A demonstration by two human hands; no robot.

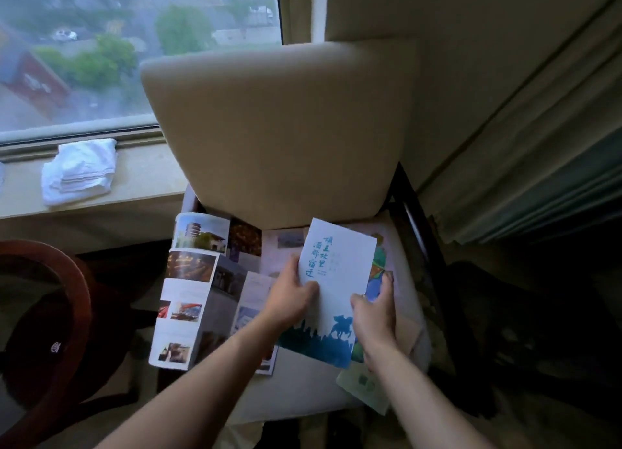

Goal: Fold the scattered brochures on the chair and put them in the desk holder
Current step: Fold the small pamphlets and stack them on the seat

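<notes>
A white brochure [340,267] with blue script and a blue skyline lies folded on the beige chair seat [303,394]. My left hand [291,293] holds its left edge, thumb on top. My right hand [375,310] presses on its right edge with curled fingers. Under it a green and blue brochure [378,256] sticks out to the right. A large unfolded photo brochure [198,290] lies spread on the seat's left side, overhanging the edge. A pale green leaflet [365,389] hangs at the seat's front right. No desk holder is in view.
The chair's padded backrest [279,128] rises behind the seat. A folded white towel [80,171] lies on the windowsill at left. A round dark wooden chair [50,314] stands at lower left. Curtains [521,145] hang at right.
</notes>
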